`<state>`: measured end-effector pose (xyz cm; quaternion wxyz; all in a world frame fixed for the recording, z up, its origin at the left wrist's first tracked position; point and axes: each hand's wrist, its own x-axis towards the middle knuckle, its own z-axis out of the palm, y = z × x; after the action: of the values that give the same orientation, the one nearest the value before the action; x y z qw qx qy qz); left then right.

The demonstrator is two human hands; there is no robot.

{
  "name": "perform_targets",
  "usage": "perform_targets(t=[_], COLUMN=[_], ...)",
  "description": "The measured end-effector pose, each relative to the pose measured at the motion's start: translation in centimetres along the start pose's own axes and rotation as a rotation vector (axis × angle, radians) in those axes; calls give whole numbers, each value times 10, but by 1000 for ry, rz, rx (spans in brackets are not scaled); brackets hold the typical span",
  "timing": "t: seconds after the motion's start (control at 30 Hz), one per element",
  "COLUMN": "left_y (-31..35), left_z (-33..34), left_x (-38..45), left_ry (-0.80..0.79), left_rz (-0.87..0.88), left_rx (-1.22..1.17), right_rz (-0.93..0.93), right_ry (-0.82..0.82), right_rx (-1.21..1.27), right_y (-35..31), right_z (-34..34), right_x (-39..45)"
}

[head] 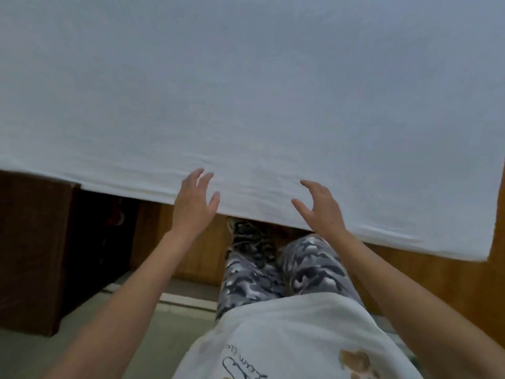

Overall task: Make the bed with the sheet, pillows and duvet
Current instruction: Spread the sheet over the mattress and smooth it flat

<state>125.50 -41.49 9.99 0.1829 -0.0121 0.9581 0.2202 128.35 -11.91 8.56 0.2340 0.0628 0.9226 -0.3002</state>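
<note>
A white sheet (pixel 251 91) lies smooth over the bed and fills the upper part of the head view; its near edge hangs a short way over the wooden bed side. My left hand (pixel 195 201) is over that edge with its fingers spread and relaxed, holding nothing. My right hand (pixel 321 207) is over the same edge a little to the right, fingers loosely bent, also empty. Whether either hand touches the sheet I cannot tell. No pillows or duvet are in view.
The wooden bed frame (pixel 426 280) runs below the sheet's edge. A dark brown cabinet (pixel 35 250) stands at the left beside the bed. My legs in patterned trousers (pixel 273 272) are close against the bed side, on a pale floor (pixel 142 324).
</note>
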Motion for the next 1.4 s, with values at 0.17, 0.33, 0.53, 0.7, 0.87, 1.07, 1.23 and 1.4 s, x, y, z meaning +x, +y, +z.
perform_targets(t=[0.17,0.33,0.53,0.7,0.87,1.07,1.23,1.4], left_y=[-16,-14,11,3,-42,-100,-111,-62], left_z=[66,156,191,241,282,288,263,233], left_x=[125,217,328,345,241,136,111,197], left_ry=[-47,-112,48,55,19,-156,-341,14], left_rz=[215,277,418,419,615,877,1037,699], left_rx=[127,227,332,379,284,445,477,299], right_rz=[-98,-281,-238,-166,-380,-619,-905,-624], right_ry=[24,88,303,282,272,-8,-131,311], right_rx=[-143,-368,-492,-484,-433,-474,-425,-333], right_y=[26,64,92,106,111,126,134,128], right_z=[53,85,63,120,208,272,244,149], right_x=[106,223,361,364,248,119,105,197])
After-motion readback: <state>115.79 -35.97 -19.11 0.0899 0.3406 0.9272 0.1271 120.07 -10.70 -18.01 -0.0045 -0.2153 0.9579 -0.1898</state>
